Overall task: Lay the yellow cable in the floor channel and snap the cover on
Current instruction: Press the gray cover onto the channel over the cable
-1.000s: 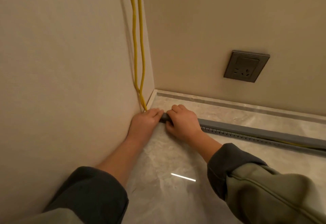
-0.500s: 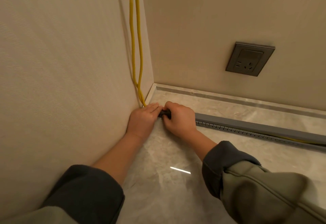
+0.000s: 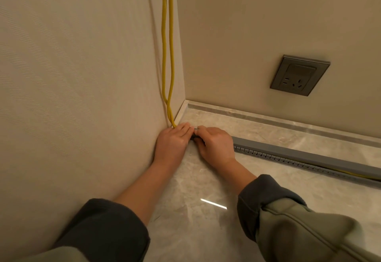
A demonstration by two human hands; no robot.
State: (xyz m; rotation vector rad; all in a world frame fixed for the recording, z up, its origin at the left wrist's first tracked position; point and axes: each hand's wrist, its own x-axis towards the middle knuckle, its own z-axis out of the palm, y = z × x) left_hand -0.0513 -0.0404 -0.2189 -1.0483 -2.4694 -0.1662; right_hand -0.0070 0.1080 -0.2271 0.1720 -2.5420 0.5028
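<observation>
Fingers (image 3: 185, 130) of the left hand (image 3: 172, 141) press flat, the right hand (image 3: 215, 145) grips the cover (image 3: 309, 154) end; misaligned, it could pinch the yellow cable (image 3: 164, 55).

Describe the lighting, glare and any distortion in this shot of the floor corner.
Head view: warm, dim, even light, with one bright glare streak on the glossy floor. Head view: rippled moiré bands cross the left wall, likely a camera artefact. Head view: the wide-angle lens tilts the wall socket; left hand, right hand and grey cover look sharp.
</observation>
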